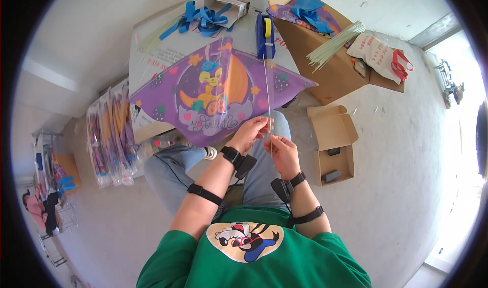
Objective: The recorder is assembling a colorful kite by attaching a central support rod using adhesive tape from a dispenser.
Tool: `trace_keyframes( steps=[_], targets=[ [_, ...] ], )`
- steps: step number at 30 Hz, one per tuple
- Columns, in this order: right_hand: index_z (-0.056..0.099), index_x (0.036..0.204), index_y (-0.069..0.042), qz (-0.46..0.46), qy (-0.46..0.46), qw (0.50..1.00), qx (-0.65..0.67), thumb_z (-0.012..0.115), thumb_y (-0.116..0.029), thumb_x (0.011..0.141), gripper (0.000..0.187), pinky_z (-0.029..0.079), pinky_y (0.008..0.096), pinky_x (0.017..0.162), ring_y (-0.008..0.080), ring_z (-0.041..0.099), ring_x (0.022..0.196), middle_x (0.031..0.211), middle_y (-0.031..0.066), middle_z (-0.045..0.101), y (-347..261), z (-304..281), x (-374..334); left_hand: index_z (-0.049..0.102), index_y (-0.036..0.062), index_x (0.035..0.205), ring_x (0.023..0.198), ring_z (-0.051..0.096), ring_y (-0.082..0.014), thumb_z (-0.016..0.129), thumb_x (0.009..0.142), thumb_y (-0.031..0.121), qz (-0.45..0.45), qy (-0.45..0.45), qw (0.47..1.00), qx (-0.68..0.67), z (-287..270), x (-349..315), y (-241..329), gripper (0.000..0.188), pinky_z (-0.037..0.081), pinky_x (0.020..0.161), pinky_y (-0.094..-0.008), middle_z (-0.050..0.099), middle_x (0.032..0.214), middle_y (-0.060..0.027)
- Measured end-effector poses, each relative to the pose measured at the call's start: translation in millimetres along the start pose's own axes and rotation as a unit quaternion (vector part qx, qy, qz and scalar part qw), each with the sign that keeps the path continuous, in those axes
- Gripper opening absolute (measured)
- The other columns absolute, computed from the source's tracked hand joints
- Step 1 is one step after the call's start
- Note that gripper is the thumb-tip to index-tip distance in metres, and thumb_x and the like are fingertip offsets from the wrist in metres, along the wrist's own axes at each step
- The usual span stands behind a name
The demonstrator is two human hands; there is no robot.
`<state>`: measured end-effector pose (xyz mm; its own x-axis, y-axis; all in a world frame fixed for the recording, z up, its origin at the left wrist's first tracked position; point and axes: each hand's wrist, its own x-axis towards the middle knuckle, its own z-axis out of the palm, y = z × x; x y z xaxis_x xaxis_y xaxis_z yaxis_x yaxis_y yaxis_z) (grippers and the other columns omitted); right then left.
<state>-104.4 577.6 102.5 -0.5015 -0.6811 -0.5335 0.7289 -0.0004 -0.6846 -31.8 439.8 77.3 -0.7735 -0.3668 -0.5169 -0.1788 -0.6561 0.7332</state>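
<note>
A thin pale rod point(268, 89) runs upright between my hands, its far end near a blue tape dispenser point(265, 36). My left hand point(254, 132) has its fingers closed at the rod's near part. Just below, my right hand point(283, 153) pinches the rod's lower end between thumb and fingers. Beyond them lies a purple kite sheet point(168, 97) with a cartoon animal on a moon, spread over a white board point(145, 46). A clear strip shows beside the rod, but I cannot tell whether it touches it.
Blue ribbons point(203, 21) and an open carton point(226, 7) lie at the board's back. Right of it, pale sticks point(335, 45) and a white bag point(376, 56) rest on a cardboard box point(325, 82). A small open box point(335, 161) sits on the floor. Bagged kites point(112, 135) are left.
</note>
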Motion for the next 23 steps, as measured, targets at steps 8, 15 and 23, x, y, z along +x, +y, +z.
trace_keyframes(
  steps=[8,15,23],
  targets=[
    [0.057,0.092,0.002,0.003,-0.003,1.0,0.013,0.057,-0.01,0.092,0.012,0.051,0.0302,0.077,0.018,0.063,0.08,0.085,0.0095,0.063,-4.9,-0.3,-1.0,0.064,0.0088,0.104,0.072,0.053,-0.0047,0.057,0.094,0.021,0.005,-0.037,0.987,-0.153,-2.0,27.6,-5.1,0.017,0.042,0.065,-0.0191,0.063,0.086,0.0019],
    [0.057,0.093,0.001,-0.003,0.017,1.0,0.022,0.058,-0.009,0.092,0.011,0.05,0.0293,0.08,0.0173,0.062,0.085,0.089,0.0072,0.062,-7.3,3.3,-3.6,0.063,0.0076,0.099,0.07,0.052,-0.0053,0.058,0.094,0.021,0.008,-0.027,0.989,-0.143,-2.6,31.4,-8.7,0.015,0.042,0.065,-0.0196,0.06,0.082,0.0014],
    [0.059,0.093,0.001,-0.044,0.04,0.998,0.01,0.061,-0.01,0.09,0.012,0.047,0.0262,0.081,0.0126,0.058,0.083,0.094,0.0057,0.063,-15.5,5.2,-7.9,0.062,0.0073,0.099,0.071,0.051,-0.0058,0.058,0.093,0.022,0.021,-0.032,0.993,-0.109,1.3,28.0,-6.6,0.016,0.043,0.068,-0.0209,0.058,0.082,0.0021]
  ],
)
